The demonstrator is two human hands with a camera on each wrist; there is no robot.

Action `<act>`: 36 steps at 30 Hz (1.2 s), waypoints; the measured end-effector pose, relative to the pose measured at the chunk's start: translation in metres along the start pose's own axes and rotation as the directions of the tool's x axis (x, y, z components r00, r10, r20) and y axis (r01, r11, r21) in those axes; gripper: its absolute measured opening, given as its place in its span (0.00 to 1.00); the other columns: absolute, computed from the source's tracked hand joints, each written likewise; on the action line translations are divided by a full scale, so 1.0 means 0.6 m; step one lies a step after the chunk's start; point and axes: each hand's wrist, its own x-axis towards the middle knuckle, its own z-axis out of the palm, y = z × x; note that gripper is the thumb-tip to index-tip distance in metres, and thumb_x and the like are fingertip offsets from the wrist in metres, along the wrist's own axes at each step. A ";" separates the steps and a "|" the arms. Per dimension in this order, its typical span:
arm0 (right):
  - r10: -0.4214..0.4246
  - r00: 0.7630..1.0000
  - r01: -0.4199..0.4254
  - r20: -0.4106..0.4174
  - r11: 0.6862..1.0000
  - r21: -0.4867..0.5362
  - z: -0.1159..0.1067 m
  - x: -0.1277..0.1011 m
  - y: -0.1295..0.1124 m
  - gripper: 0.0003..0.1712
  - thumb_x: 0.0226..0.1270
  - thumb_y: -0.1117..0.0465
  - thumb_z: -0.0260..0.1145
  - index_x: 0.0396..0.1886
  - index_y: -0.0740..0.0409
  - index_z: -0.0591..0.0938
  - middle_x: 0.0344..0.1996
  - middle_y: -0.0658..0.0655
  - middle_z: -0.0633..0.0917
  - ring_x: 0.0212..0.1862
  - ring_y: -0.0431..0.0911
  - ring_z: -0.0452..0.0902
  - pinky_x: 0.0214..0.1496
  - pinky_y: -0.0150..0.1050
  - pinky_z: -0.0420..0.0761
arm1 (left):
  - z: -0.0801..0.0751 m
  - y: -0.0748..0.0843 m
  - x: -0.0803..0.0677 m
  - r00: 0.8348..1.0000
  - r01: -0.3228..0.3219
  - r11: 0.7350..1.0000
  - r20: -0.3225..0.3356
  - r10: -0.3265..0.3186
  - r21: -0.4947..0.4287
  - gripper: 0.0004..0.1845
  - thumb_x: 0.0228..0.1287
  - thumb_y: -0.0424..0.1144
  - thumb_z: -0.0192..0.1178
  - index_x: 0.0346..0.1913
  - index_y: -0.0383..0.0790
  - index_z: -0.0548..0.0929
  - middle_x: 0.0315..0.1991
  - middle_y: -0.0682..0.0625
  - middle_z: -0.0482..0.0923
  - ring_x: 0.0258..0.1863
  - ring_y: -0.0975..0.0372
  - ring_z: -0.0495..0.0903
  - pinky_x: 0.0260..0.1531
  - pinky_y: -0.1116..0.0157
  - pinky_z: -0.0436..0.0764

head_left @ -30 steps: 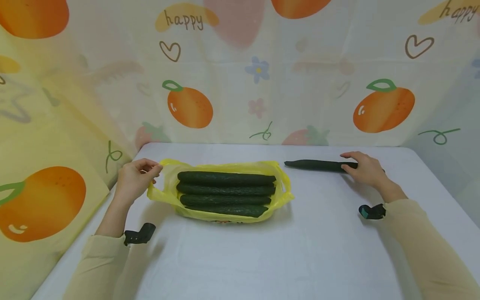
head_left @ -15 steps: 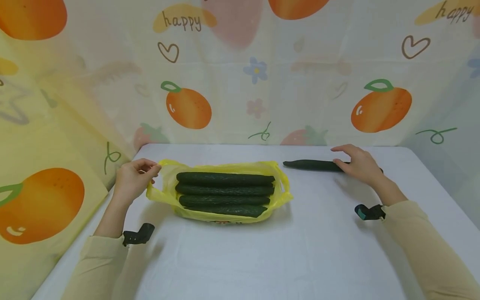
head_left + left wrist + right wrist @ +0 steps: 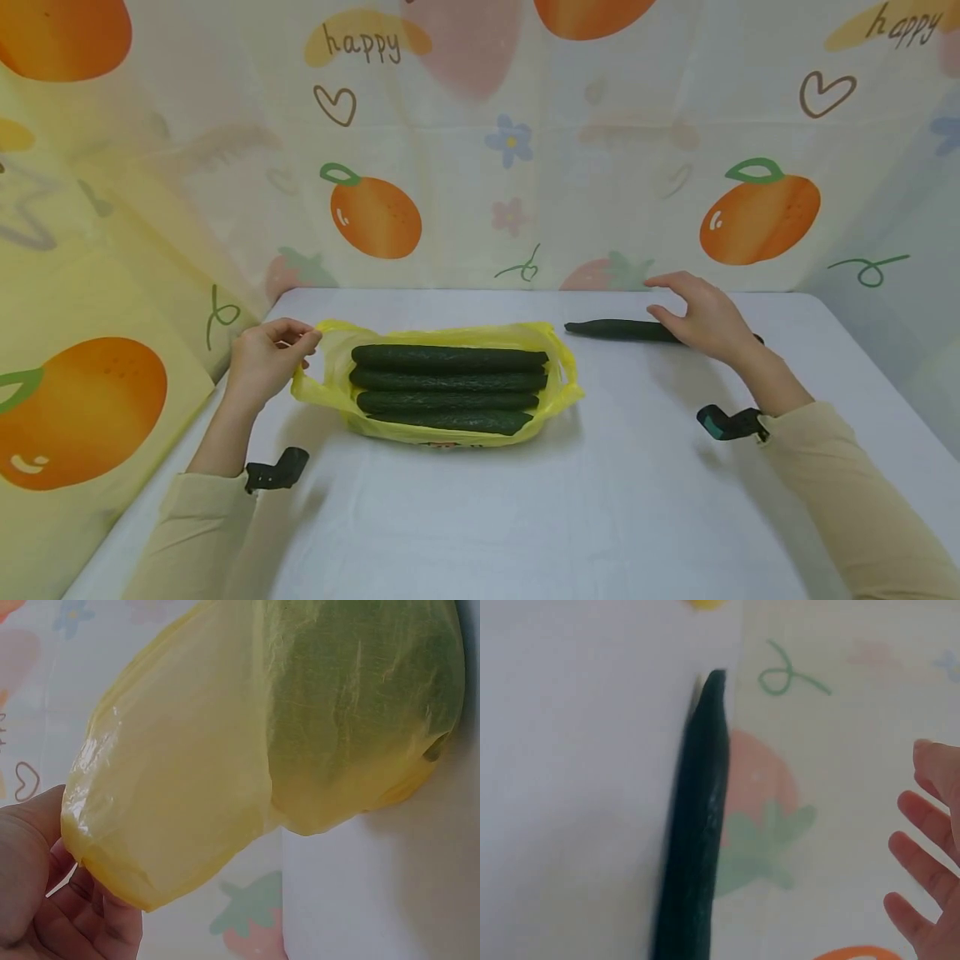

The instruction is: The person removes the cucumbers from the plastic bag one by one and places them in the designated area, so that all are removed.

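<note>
Right hand (image 3: 705, 321) has lifted off the cucumber (image 3: 626, 331), grip open just above it.

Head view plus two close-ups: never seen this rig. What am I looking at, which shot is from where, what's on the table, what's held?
No machine here: a person works with two bare hands, wearing one camera on the head and one on each wrist. The wide picture is the head view. The yellow close-up comes from the left wrist, the blurred one from the right wrist. On the white table lies a thin yellow plastic bag with four long dark green cucumbers in it. A fifth dark green cucumber lies loose to its right. The left hand pinches the bag's edge. The right hand, fingers spread, hovers over the loose cucumber and grips nothing.
</note>
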 end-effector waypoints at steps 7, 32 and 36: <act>-0.039 0.999 0.040 -0.016 0.999 0.023 -0.005 0.013 -0.038 0.22 0.54 0.67 0.68 0.51 0.63 0.77 0.46 0.62 0.80 0.49 0.55 0.74 0.50 0.53 0.75 | 0.001 -0.001 0.001 1.000 0.013 1.000 0.001 -0.013 0.011 0.14 0.61 0.47 0.60 0.35 0.37 0.82 0.22 0.52 0.80 0.16 0.70 0.76 0.15 0.72 0.73; -0.078 0.997 0.071 0.023 0.974 0.216 0.013 0.068 -0.172 0.23 0.60 0.62 0.65 0.56 0.57 0.75 0.50 0.55 0.80 0.50 0.50 0.78 0.49 0.46 0.78 | 0.001 -0.002 -0.002 1.000 -0.003 1.000 -0.005 0.003 0.024 0.14 0.61 0.47 0.59 0.35 0.37 0.83 0.25 0.46 0.82 0.15 0.71 0.76 0.14 0.72 0.73; -0.096 0.995 0.087 0.023 0.964 0.251 0.018 0.078 -0.189 0.23 0.60 0.61 0.65 0.56 0.57 0.75 0.52 0.55 0.79 0.49 0.50 0.79 0.49 0.45 0.79 | 0.000 -0.002 -0.003 1.000 0.001 1.000 -0.003 -0.001 0.027 0.14 0.61 0.47 0.59 0.35 0.37 0.82 0.24 0.47 0.82 0.15 0.71 0.76 0.14 0.72 0.73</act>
